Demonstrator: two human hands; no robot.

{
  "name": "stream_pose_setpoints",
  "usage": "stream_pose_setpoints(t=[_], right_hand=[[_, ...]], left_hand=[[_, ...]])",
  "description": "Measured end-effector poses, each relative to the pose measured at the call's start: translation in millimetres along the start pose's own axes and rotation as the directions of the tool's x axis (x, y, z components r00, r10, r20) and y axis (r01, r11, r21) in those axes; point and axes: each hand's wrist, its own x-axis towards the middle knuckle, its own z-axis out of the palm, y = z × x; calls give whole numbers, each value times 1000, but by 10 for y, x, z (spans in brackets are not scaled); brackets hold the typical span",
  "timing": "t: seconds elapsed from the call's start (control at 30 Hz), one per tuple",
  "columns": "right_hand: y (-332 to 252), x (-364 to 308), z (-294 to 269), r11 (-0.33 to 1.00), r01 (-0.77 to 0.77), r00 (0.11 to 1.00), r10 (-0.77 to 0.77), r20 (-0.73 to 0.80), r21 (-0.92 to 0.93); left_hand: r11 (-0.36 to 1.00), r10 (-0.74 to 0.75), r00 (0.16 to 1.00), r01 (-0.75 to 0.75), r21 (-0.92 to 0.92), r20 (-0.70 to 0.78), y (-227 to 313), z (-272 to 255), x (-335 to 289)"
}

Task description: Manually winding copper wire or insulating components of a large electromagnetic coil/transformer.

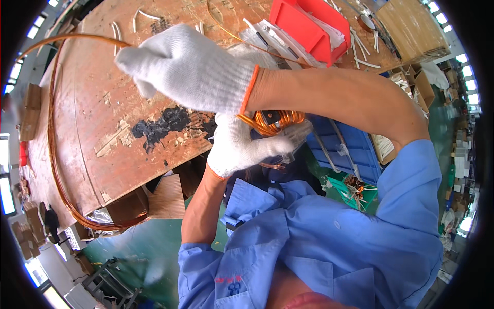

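Note:
Both hands wear white knitted gloves with orange cuffs. My right hand, its arm crossed over to the left, is closed on a copper wire. The wire arcs out to the left, and a bundle of copper strands loops down past the table's edge. Nearer my body, my left hand is wrapped round a coil wound with copper wire, which has a dark part in its middle. My right forearm passes just above the coil and hides some of it.
The worn wooden table bears a black patch and several white tube pieces. Behind my right forearm stands a red bin. A blue crate and a green bin with wire scraps sit at right. Cardboard sticks out below the table.

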Motion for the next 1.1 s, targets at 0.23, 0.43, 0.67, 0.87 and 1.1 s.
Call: stream_pose_setpoints(t=[0.23, 0.43, 0.67, 0.87, 1.1], right_hand=[[8, -1, -17, 989, 109, 992, -115, -46, -102], [339, 42, -578, 933, -175, 981, 192, -23, 314], [753, -205, -936, 691, -322, 925, 375, 59, 647], [896, -171, -937, 526, -293, 758, 637, -142, 798], [956, -190, -1009, 599, -303, 849, 523, -75, 742]], left_hand=[[996, -61, 998, 60, -65, -18, 120, 76, 12], [866, 192, 976, -216, 451, 99, 4, -117, 125], [879, 169, 980, -199, 434, 105, -189, -278, -29], [948, 92, 995, -95, 303, 24, -118, -138, -70], [914, 146, 989, -140, 380, 14, -166, -144, -45]])
